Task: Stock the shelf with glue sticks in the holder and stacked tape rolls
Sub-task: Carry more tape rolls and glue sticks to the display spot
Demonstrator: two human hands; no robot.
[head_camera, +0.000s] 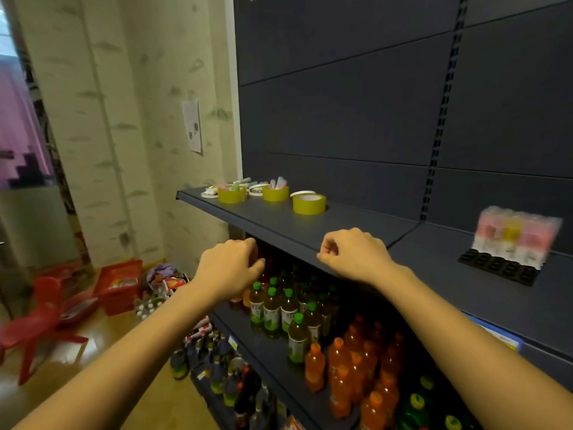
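Three yellow tape rolls stand on the dark shelf (279, 221): a left roll (231, 195), a middle roll (275, 193) and a right roll (309, 204). Pastel glue sticks (279, 182) poke out of the middle roll and lie around the left one. White thin tape rolls (302, 193) lie behind them. A black holder (499, 268) sits at the shelf's right with a wrapped pack of pink and yellow glue sticks (516, 234) on it. My left hand (231, 268) hovers below the shelf edge, fingers loosely curled, holding nothing. My right hand (353, 254) hangs over the shelf's front edge, curled and empty.
Lower shelves hold green-capped tea bottles (273, 308) and orange drink bottles (341, 361). On the floor at left stand a red basket (119, 283), red plastic chairs (37, 321) and loose goods. A papered wall is left of the shelf unit.
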